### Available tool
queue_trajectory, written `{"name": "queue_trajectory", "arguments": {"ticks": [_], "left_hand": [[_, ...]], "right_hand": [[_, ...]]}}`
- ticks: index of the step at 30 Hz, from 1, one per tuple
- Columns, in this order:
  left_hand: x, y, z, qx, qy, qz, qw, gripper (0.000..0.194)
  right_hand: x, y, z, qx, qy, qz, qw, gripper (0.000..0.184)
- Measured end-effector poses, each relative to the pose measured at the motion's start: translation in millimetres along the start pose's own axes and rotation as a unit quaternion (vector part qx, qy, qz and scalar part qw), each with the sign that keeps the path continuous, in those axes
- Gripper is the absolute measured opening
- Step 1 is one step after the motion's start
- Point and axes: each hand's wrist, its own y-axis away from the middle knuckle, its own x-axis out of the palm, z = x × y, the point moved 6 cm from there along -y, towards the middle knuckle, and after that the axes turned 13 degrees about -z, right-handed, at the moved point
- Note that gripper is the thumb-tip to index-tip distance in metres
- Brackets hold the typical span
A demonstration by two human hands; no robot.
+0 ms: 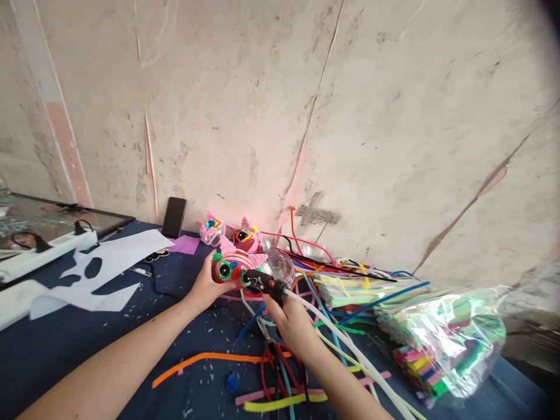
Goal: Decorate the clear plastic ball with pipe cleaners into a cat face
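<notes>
My left hand grips a round pipe-cleaner animal head with pink ears, green-ringed eyes and a red nose. In my right hand is a black hot glue gun, a white glue stick trailing from its rear. The gun's nozzle touches or nearly touches the right side of the animal's face; I cannot tell which. Two similar pink-eared heads, one clear-bodied and one red and yellow, stand behind it. A clear plastic ball lies just to the right.
Bagged pipe cleaners fill the right side, with loose ones scattered nearby. Red-handled scissors and an orange pipe cleaner lie in front. Cut white paper, a power strip and a phone are at left. A wall stands behind.
</notes>
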Motion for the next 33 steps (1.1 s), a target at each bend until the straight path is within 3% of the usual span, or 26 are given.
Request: {"name": "queue_trajectory", "arguments": {"ticks": [5, 11, 14, 16, 21, 23, 25, 27, 30, 33], "left_hand": [[-1.8, -1.4, 0.8, 0.012, -0.01, -0.012, 1.0, 0.104], [-3.3, -2.9, 3.6, 0.021, 0.01, -0.012, 1.0, 0.101], [-4.8, -3.7, 4.7, 0.023, 0.019, -0.015, 0.999, 0.1], [-5.5, -4.5, 5.4, 0.023, 0.024, -0.015, 0.999, 0.099], [-7.7, -8.3, 6.4, 0.014, 0.041, -0.021, 0.999, 0.095], [-8.7, -9.2, 6.0, 0.004, 0.047, -0.024, 0.999, 0.093], [-9.7, -9.0, 5.1, -0.008, 0.048, -0.027, 0.998, 0.093], [-10.1, -8.0, 3.9, -0.018, 0.047, -0.028, 0.998, 0.094], [-9.3, -6.7, 2.7, -0.022, 0.052, -0.022, 0.998, 0.096], [-9.1, -6.5, 3.5, -0.019, 0.056, -0.022, 0.998, 0.096]], "right_hand": [[-0.7, -1.4, -6.2, 0.041, -0.042, -0.008, 0.998, 0.038], [6.9, 0.8, -8.0, 0.106, -0.212, 0.048, 0.97, 0.046], [2.5, 1.4, -6.3, 0.093, -0.221, 0.034, 0.97, 0.043], [-9.5, 1.2, 2.3, 0.043, -0.206, 0.005, 0.978, 0.04], [-60.9, 7.2, 32.0, -0.115, -0.078, -0.055, 0.989, 0.027], [-80.1, 15.2, 32.1, -0.188, 0.021, -0.061, 0.98, 0.025], [-91.2, 28.5, 17.7, -0.249, 0.089, -0.02, 0.964, 0.029], [-101.3, 43.2, -12.4, -0.246, 0.159, 0.021, 0.956, 0.034], [-117.6, 66.0, -58.5, -0.19, 0.251, 0.099, 0.944, 0.042], [-134.3, 79.4, -66.3, -0.184, 0.307, 0.12, 0.926, 0.049]]}}
